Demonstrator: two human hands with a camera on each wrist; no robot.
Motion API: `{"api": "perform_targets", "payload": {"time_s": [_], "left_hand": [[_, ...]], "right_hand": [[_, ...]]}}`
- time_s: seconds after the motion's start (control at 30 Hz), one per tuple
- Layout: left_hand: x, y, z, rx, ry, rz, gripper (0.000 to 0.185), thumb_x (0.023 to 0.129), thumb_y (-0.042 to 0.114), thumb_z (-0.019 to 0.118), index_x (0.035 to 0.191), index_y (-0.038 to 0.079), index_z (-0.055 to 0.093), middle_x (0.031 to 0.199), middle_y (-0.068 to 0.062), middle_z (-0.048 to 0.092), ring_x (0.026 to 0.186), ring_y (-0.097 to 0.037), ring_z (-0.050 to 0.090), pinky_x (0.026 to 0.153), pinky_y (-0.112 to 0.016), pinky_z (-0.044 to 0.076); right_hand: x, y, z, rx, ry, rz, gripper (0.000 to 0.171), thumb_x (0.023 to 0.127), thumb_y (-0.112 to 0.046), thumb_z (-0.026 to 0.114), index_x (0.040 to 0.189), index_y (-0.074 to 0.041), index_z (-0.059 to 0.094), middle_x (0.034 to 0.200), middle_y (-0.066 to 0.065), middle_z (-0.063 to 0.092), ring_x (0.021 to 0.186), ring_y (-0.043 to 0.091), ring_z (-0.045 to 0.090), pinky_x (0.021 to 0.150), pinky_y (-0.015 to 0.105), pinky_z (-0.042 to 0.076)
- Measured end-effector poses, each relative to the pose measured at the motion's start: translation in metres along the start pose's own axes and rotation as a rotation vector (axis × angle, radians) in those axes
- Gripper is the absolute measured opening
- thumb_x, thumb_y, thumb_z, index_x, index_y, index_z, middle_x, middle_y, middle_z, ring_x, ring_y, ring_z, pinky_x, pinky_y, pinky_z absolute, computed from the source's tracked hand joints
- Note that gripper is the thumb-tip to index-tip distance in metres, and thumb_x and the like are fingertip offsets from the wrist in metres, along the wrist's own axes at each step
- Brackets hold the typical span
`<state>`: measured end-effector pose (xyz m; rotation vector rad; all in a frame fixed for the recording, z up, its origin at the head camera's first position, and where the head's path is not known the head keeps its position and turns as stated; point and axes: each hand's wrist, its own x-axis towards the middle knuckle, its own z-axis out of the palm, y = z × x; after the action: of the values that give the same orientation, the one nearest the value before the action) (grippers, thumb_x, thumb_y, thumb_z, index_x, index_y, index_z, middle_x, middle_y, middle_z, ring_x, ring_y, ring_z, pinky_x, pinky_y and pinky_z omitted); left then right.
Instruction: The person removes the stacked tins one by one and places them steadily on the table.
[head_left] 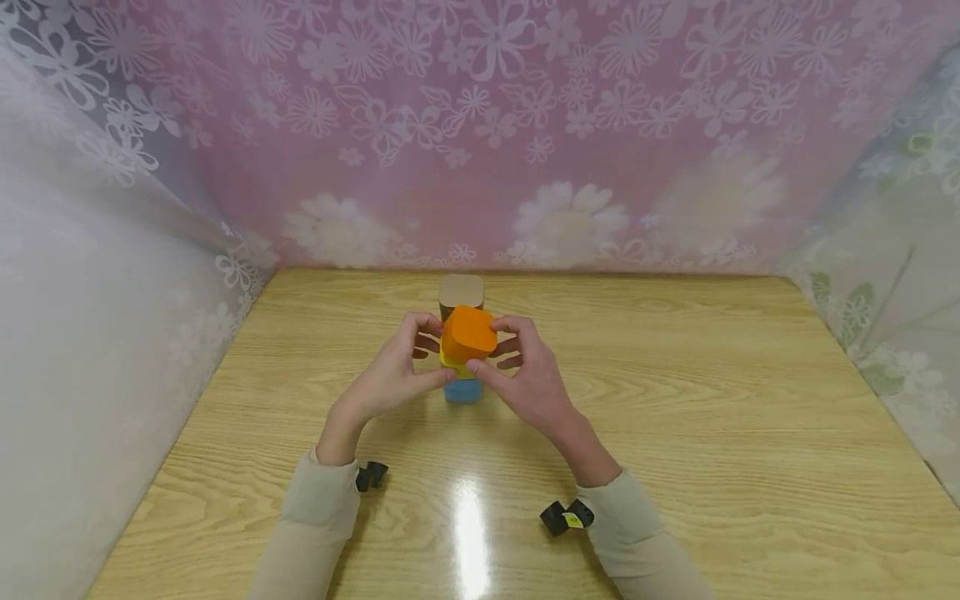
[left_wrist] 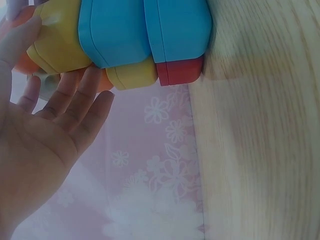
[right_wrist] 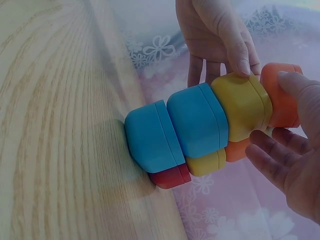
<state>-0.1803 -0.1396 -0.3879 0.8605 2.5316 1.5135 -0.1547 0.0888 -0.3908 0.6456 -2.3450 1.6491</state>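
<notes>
A stack of rounded blocks stands on the wooden table (head_left: 675,417): two blue blocks (right_wrist: 172,132) at the bottom, then a yellow block (head_left: 456,364) (right_wrist: 242,105), and an orange block (head_left: 468,332) (right_wrist: 280,100) on top. My left hand (head_left: 437,350) has its thumb (right_wrist: 240,62) on the yellow block, with its fingers (left_wrist: 82,95) reaching behind the stack. My right hand (head_left: 489,350) grips the orange block, thumb (right_wrist: 295,85) on its face. Right behind stands a second stack with red (right_wrist: 170,176), yellow (right_wrist: 205,162) and orange (right_wrist: 239,149) blocks.
A tan block (head_left: 461,292) shows at the top of the rear stack in the head view. Floral curtains (head_left: 480,125) close the table at the back and on both sides. Black wrist cameras (head_left: 371,475) (head_left: 566,517) sit under my sleeves.
</notes>
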Motion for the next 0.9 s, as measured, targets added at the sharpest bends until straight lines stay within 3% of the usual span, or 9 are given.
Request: {"api": "perform_targets", "payload": {"time_s": [0.3, 0.9], "left_hand": [[-0.0006, -0.0006, 0.0006, 0.001, -0.001, 0.009, 0.061, 0.088, 0.014, 0.077, 0.132, 0.010, 0.035, 0.130, -0.010, 0.047, 0.114, -0.028, 0.056, 0.100, -0.057, 0.045], [-0.0008, -0.0018, 0.0011, -0.002, 0.002, 0.018, 0.060, 0.088, 0.014, 0.076, 0.131, 0.010, 0.035, 0.129, -0.010, 0.046, 0.114, -0.029, 0.056, 0.100, -0.058, 0.045]], "right_hand": [[-0.0013, 0.0002, -0.0009, -0.012, -0.001, -0.012, 0.050, 0.088, -0.015, 0.076, 0.128, -0.005, 0.046, 0.130, 0.012, 0.054, 0.098, 0.027, 0.063, 0.080, 0.043, 0.058], [-0.0024, 0.0046, -0.0016, 0.003, 0.009, -0.037, 0.050, 0.088, -0.013, 0.076, 0.127, -0.005, 0.046, 0.130, 0.011, 0.053, 0.099, 0.025, 0.063, 0.080, 0.047, 0.057]]}}
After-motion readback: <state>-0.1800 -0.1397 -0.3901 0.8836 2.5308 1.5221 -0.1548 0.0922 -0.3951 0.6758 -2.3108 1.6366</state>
